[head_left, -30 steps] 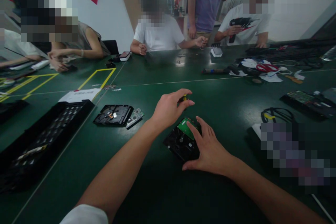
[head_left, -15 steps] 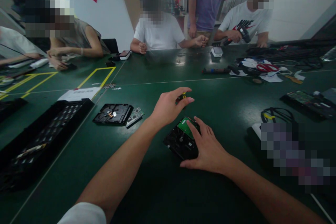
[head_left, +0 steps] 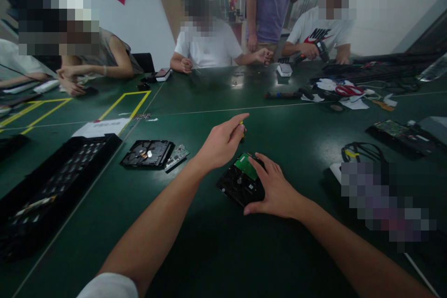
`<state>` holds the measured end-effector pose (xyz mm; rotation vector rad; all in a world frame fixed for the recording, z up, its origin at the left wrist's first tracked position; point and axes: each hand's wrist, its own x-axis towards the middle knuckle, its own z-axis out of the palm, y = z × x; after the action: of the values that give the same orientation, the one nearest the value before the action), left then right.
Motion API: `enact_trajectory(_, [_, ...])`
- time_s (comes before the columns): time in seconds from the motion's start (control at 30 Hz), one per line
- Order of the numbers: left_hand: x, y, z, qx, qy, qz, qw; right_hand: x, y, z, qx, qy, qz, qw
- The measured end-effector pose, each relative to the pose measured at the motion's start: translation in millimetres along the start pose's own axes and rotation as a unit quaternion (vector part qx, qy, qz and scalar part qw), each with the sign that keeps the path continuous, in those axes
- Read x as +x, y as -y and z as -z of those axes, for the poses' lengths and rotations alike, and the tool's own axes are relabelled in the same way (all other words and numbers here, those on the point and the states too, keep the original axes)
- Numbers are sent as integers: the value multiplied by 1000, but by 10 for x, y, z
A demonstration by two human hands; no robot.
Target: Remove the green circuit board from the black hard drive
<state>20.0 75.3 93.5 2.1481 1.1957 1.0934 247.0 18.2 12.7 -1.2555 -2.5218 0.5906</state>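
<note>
A black hard drive (head_left: pixel 239 182) with a green circuit board (head_left: pixel 247 166) lies on the green table right before me. My right hand (head_left: pixel 277 191) spans its right side, thumb at the near edge and fingertips on the board's side, steadying it. Just above the far end of the drive is my left hand (head_left: pixel 223 142), thumb pressed toward the index finger. Between these fingers shows a small yellow-and-black handle (head_left: pixel 241 123), apparently a screwdriver; its lower end is mostly hidden by the hand.
Left of me lie another opened drive (head_left: pixel 148 153), a loose circuit board (head_left: pixel 177 158) and a long black tray (head_left: pixel 63 181). On the right are a coiled black cable (head_left: pixel 363 152) and another drive (head_left: pixel 398 132). Across the table, a person holds a power drill (head_left: pixel 321 50).
My left thumb and fingers, spread wider before, have closed in around the small handle. My right hand keeps its place on the hard drive. The view has shifted slightly.
</note>
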Motion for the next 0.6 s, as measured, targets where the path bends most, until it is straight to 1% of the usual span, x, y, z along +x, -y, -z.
enact_trajectory(0.13, [14,-17,20,32,-13,-7,999,-6,-67,16,6,0,20,1000])
enact_trajectory(0.3, [21,-28,8,68,-77,-16,995,-29,-72,2,1,-14,15,1000])
enact_trajectory(0.37, [22,-26,3,71,-89,-17,993,-32,-75,5,1,-15,15,1000])
enact_trajectory(0.6, [18,-29,-4,37,-74,-26,996,-24,-111,15,0,-6,9,1000])
